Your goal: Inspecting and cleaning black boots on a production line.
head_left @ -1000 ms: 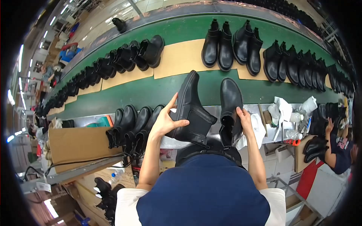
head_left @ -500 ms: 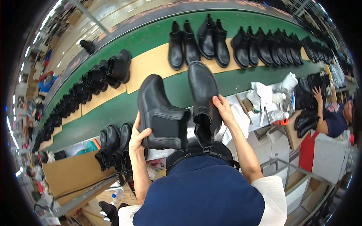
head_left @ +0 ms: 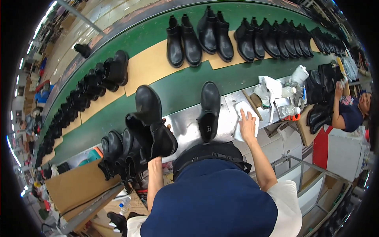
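My left hand (head_left: 155, 162) grips a black ankle boot (head_left: 147, 100) from beneath and behind. The boot is tilted, its opening turned toward me, and it covers most of that hand. In front of me another black ankle boot (head_left: 210, 96) stands upright on the metal worktop (head_left: 228, 106), touched by neither hand. To its right, my right hand (head_left: 248, 125) rests on a folded white cloth (head_left: 239, 132) with its fingers spread.
Rows of black boots (head_left: 191, 45) line the green bench (head_left: 173, 85) on tan cardboard. More boots (head_left: 116, 148) stand at left beside a carton (head_left: 79, 183). Clear bottles (head_left: 289, 110) and white rags (head_left: 268, 89) lie at right, near another person (head_left: 349, 116).
My right hand has let go of its boot, which now stands on the worktop, and moved onto the white cloth. My left hand has turned its boot so the opening faces me.
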{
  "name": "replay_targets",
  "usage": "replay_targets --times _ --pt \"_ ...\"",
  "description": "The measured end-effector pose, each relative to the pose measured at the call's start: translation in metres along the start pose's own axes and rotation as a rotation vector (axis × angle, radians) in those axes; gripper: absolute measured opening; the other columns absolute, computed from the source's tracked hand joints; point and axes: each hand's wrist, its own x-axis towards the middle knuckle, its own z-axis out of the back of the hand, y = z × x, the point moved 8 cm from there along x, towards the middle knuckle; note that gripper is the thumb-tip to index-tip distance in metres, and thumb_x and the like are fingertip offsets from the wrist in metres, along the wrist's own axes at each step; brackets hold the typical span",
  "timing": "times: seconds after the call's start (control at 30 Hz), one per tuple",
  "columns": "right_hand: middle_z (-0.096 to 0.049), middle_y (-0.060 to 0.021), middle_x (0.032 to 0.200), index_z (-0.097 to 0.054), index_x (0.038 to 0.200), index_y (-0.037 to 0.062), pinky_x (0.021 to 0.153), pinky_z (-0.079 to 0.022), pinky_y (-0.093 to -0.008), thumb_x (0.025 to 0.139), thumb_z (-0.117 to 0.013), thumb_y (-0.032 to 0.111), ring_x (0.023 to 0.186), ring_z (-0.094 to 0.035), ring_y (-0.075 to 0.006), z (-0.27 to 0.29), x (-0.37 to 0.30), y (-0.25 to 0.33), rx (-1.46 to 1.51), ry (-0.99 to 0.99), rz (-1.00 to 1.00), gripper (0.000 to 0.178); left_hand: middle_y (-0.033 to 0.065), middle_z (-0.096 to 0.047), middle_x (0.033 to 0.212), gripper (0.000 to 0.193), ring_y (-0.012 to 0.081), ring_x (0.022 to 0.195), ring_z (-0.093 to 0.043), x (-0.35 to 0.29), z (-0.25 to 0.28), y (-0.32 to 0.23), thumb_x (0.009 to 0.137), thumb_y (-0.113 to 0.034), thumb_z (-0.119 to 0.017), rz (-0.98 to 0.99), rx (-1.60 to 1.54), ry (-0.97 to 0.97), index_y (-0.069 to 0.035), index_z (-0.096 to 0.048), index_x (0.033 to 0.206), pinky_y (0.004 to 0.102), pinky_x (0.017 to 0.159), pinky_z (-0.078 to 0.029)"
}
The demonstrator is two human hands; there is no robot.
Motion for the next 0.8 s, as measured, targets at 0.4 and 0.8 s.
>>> replay_targets --times 0.4,0.8 --pt "-0.042 -0.0228 0.124 -0.059 0.115 0.0126 0.092 -0.039 -0.0467 0.080 -0.065 0.023 0.112 -0.042 -0.0404 0.102 0.051 0.011 -0.127 -0.419 0.087 0.037 0.0245 -0.053 0.118 0.059 0.0377 0.105 -0.056 0.005 -0.030 -0.003 0.085 -0.039 -0.053 -0.081 0.016 -0.135 0.000 -0.044 0.129 0.0474 0.091 -0.046" --pt "-0.052 -0.0170 0.117 -0.040 0.122 -0.0103 0.093 -0.039 -0.0321 0.078 -0.068 0.042 0.110 -0.049 -0.0203 -0.048 0.033 0.135 1.507 0.486 -0.339 0.074 0.0062 -0.051 0.128 0.049 0.0198 0.116 -0.048 0.041 0.101 0.096 0.091 -0.023 -0.056 0.191 0.333 -0.330 -0.005 -0.038 0.133 0.0353 0.100 -0.036"
